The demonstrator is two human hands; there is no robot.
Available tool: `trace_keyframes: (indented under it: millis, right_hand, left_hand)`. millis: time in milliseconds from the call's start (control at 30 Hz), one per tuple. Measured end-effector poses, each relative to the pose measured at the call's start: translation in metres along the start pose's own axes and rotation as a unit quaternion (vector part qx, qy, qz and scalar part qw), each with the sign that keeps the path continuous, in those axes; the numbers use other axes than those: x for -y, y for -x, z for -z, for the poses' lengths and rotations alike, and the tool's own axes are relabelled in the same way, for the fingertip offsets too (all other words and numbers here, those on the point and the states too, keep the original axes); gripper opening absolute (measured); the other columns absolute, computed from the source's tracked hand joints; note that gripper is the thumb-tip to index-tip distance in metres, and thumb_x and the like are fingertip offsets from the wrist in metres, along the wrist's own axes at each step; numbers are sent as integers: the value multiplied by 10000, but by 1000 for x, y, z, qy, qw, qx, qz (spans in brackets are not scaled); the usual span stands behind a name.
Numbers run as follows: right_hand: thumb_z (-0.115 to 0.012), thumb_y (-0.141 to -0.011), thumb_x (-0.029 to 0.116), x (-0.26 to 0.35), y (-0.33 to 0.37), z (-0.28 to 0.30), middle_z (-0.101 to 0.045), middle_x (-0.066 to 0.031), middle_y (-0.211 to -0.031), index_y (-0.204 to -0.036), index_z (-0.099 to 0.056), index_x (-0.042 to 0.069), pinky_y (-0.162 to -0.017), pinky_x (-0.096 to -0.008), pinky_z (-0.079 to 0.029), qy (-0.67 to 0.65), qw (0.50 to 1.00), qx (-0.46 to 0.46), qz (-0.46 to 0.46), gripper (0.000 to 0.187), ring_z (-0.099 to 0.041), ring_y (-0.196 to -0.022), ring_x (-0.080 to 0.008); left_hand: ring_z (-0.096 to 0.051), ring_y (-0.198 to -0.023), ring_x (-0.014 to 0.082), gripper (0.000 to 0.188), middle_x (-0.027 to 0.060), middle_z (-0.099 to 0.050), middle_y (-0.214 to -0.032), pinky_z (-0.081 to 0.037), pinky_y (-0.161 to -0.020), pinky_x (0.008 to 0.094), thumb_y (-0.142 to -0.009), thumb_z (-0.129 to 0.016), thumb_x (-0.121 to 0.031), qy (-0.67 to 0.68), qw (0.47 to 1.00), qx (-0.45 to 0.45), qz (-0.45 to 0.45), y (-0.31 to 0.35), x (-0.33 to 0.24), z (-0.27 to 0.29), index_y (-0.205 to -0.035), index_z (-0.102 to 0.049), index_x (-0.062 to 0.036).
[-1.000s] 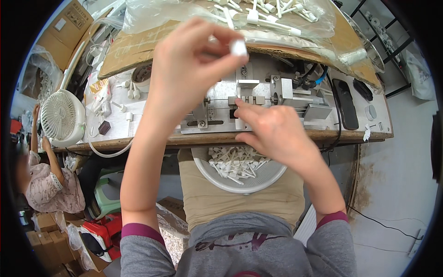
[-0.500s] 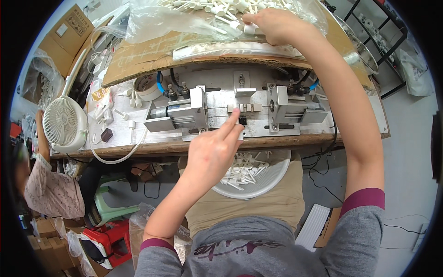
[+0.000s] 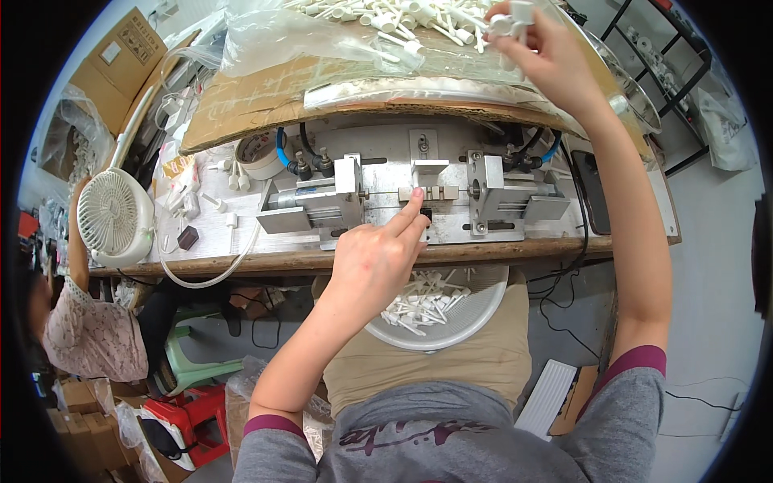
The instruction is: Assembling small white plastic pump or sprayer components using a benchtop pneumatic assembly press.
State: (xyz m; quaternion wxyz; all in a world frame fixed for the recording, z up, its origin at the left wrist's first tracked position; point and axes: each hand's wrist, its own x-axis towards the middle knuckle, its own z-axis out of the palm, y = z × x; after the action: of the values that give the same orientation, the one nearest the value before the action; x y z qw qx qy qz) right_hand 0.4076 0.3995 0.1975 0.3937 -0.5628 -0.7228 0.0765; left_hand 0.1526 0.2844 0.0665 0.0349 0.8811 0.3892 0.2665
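Note:
My right hand [image 3: 554, 68] is raised over the right end of the heap, its fingers closed round a few white plastic scoops [image 3: 510, 24] with cup-shaped ends. The heap of similar scoops [image 3: 403, 18] lies on clear plastic and cardboard at the back. My left hand [image 3: 377, 253] stretches its index finger onto a small notched metal block [image 3: 439, 193] at the middle of a metal fixture. Its other fingers are partly bent, and I see nothing held in them. Cylinder units [image 3: 310, 197] with metal brackets flank the block on both sides. Whether a scoop sits under my fingertip is hidden.
A basket of white scoops [image 3: 483, 310] rests at my lap below the table edge. A cardboard sheet [image 3: 241, 109] overhangs the fixture. On the left are a white fan [image 3: 115, 216], a tape roll [image 3: 259, 157] and a person's sleeve [image 3: 93, 334]. A dark phone-like slab [image 3: 592, 193] lies right.
My right hand has lifted off the heap and moved right, with scoops now visible in its fingers. My left hand stays at the block almost unmoved.

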Motion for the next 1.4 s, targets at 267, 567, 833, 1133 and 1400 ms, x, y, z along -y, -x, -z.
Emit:
trace_keyframes:
  millis: [267, 567, 833, 1133, 1400]
  right_hand:
    - [-668, -937, 80, 46, 112, -30, -672, -58, -1044, -1188, -577, -3, -802, -269, -537, -400, 906, 124, -51, 280, -654, -922, -117]
    - [-664, -962, 99, 48, 173, -57, -644, -13, -917, -1196, -562, 11, -585, -176, -440, -508, 827, 127, -204, 271, -575, -730, -35]
    - [-662, -954, 44, 39, 184, -49, -713, -73, -964, -1146, -604, 21, -610, -172, -442, -398, 905, 1, -151, 203, -598, -741, -29]
    - [-806, -779, -1, 25, 192, -53, -709, -53, -890, -1070, -745, 34, -629, -210, -490, -169, 983, -72, 34, 300, -635, -733, -88]
    - [-767, -697, -56, 20, 198, -64, -686, -80, -783, -1142, -742, 33, -603, -269, -487, 5, 982, -116, 147, 455, -619, -665, -161]
  left_hand:
    - [-675, -758, 134, 493, 106, -694, -1003, -580, -657, 264, -729, -860, -60, 252, 944, -206, 48, -16, -20, 36, -1187, -682, -34]
    - [-676, -827, 167, 324, 69, -662, -964, -573, -721, 287, -714, -846, -46, 270, 952, -137, 54, -6, -21, 28, -1020, -741, -22]
    - [-676, -941, 252, 311, 109, -654, -1269, -556, -777, 365, -791, -745, -23, 85, 994, -69, -2, 12, -7, 15, -1097, -692, -10]
    - [-701, -774, 267, 238, 83, -692, -1232, -547, -676, 360, -813, -742, -112, -2, 1000, -12, -10, 3, 0, 2, -1038, -712, -43]
    - [-717, -735, 176, 271, 30, -725, -1170, -544, -622, 297, -823, -772, -162, 19, 999, -12, 23, 3, 4, -1, -1080, -727, -88]
